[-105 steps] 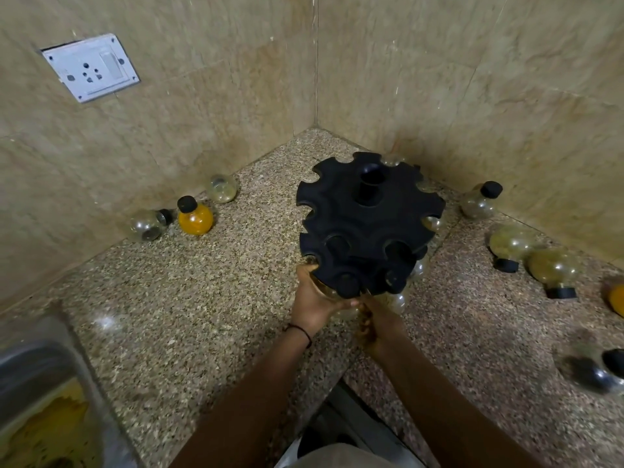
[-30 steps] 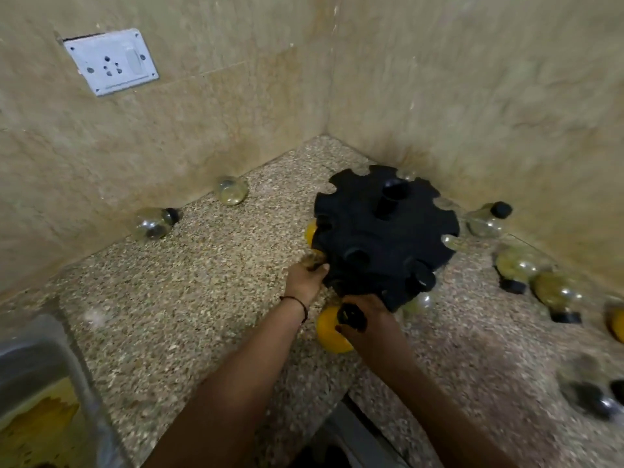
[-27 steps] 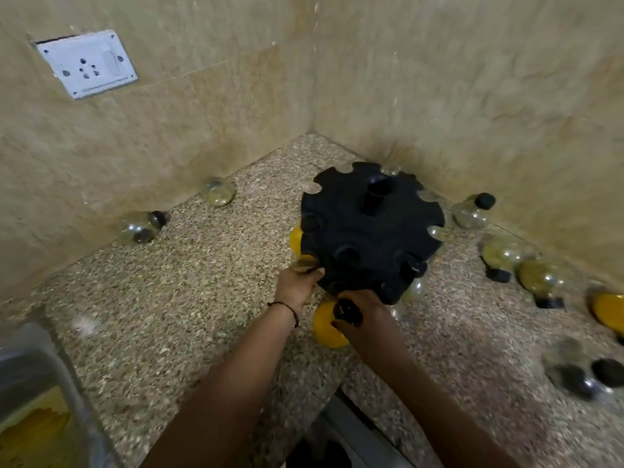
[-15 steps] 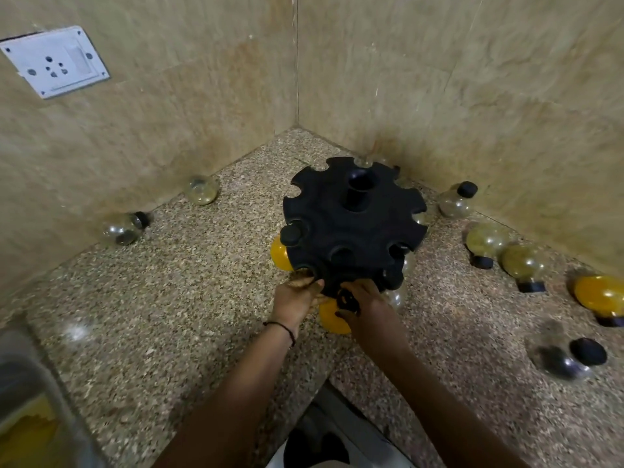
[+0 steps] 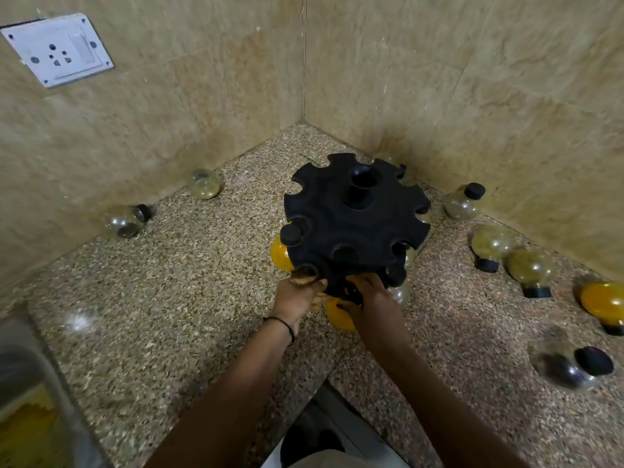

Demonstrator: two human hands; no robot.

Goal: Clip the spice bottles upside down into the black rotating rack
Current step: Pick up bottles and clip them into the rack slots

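Hands at rack's near edge | right hand [image 5: 373,300] pinches yellow bottle [image 5: 338,315] by its cap under rack [image 5: 354,228] | left hand [image 5: 299,297] curled, steadying rim | risk: rack spins, cap misses notch, bottle drops to surface [image 5: 169,298]

My hands [image 5: 341,298] crowd the rack [image 5: 358,221] at its near edge. Left of it the counter [image 5: 175,285] lies open up to two bottles [image 5: 126,220] by the wall. On the right, a row of bottles [image 5: 513,261] narrows the way; behind the rack, the corner looks tight.
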